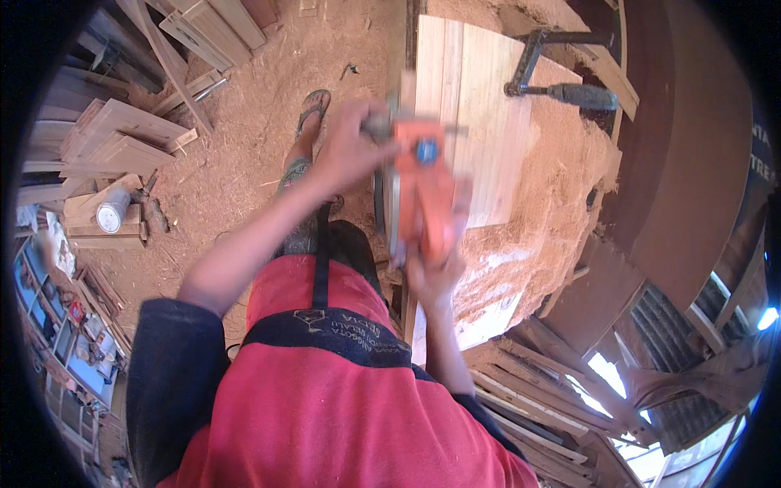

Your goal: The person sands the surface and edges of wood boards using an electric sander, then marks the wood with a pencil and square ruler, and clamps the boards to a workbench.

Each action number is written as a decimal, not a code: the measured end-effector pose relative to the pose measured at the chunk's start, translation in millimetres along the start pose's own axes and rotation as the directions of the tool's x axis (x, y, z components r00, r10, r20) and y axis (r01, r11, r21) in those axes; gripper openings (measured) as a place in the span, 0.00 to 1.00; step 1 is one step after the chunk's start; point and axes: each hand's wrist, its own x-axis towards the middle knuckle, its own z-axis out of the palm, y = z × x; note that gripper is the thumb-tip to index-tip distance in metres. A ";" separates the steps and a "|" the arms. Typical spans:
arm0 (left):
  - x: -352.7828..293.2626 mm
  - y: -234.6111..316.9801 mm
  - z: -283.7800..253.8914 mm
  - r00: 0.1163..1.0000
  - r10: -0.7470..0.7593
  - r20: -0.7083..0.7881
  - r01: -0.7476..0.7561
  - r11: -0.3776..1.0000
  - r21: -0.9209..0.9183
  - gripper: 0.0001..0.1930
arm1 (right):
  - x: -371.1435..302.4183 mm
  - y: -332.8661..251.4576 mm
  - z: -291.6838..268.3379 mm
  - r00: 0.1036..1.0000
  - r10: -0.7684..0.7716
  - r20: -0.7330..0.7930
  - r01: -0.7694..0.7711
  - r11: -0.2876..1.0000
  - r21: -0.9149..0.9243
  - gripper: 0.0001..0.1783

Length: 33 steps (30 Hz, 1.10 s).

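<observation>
An orange electric planer (pixel 431 195) with a blue knob stands along the left edge of the workbench, beside a pale wooden panel (pixel 476 122). My left hand (pixel 354 146) is closed on the front side of the planer, slightly blurred. Behind it, my right hand (pixel 435 276) grips the rear handle, its fingers partly hidden by the tool body. A black metal clamp (pixel 529 65) with a dark handle sits on the panel's far right part. Wood shavings (pixel 553 187) cover the bench to the right of the panel.
Boards (pixel 126 134) lean and lie stacked at the left, near a white can (pixel 112 215). Shavings litter the floor (pixel 244 106). Long planks (pixel 529 390) lie at the lower right. My sandalled foot (pixel 313 106) stands left of the bench.
</observation>
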 end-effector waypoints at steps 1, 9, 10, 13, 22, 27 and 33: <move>-46.1 -7.8 10.3 0.999 0.024 0.035 -0.023 0.999 -0.024 0.29 | -39.7 3.4 -6.3 0.998 0.070 -0.012 -0.069 0.995 0.075 0.17; -116.9 3.9 18.8 0.994 -0.013 0.113 0.018 0.999 -0.050 0.30 | -117.8 22.5 -13.7 0.989 0.138 -0.055 -0.130 0.983 0.129 0.12; -102.9 3.4 15.8 0.994 -0.013 0.108 0.018 0.999 -0.045 0.30 | -101.3 17.7 -12.3 0.990 0.134 -0.052 -0.126 0.983 0.133 0.12; -44.3 2.3 2.4 0.999 0.012 0.045 -0.011 1.000 -0.029 0.29 | -37.6 -7.3 -8.4 0.984 0.175 0.019 -0.176 0.975 0.138 0.13; 191.8 -8.4 -45.6 0.996 0.080 0.039 -0.076 0.993 -0.092 0.31 | 188.7 -65.1 27.3 0.991 -0.078 -0.105 0.104 0.958 0.266 0.13; 307.2 -32.9 -69.2 0.976 0.193 -0.105 -0.201 0.977 -0.076 0.31 | 291.9 -96.8 46.7 0.955 -0.224 -0.196 0.260 0.948 0.182 0.11; 221.2 -34.4 -43.8 0.973 0.171 -0.154 -0.194 0.969 -0.154 0.29 | 213.1 -75.0 40.5 0.983 -0.092 -0.157 0.124 0.971 0.206 0.15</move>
